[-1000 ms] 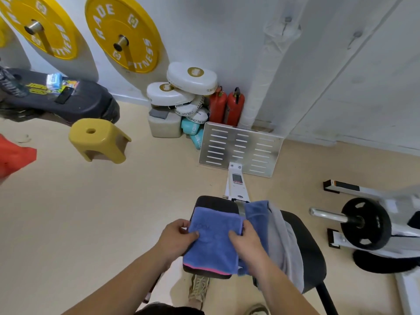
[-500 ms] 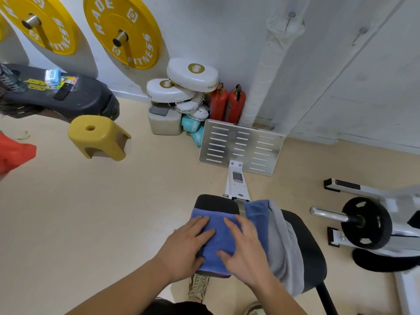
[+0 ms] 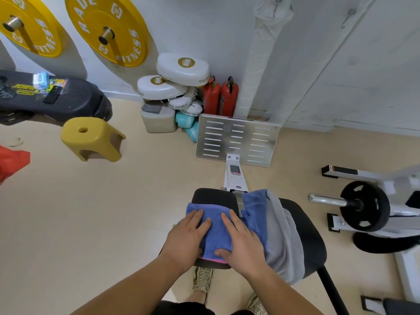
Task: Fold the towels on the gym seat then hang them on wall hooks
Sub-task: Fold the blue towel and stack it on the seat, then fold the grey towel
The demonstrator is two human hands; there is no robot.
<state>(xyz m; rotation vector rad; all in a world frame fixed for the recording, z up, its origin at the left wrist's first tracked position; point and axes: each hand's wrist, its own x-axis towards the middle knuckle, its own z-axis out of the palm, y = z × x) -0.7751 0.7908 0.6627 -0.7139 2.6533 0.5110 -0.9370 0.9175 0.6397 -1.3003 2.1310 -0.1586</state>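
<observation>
Flatly, left hand (image 3: 186, 239), right hand (image 3: 242, 244) on blue towel (image 3: 215, 230), yellow plate (image 3: 129, 23) reads FITNESS

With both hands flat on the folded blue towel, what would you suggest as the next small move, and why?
Probably curl the left hand and right hand round the folded blue towel and lift it off the seat pad. It already looks a compact, smoothed rectangle, both hands only press it flat, and a bare wall hook shows above.

Folded towel (image 3: 216, 226) on seat (image 3: 213, 196), left of towels (image 3: 279, 226).
</observation>
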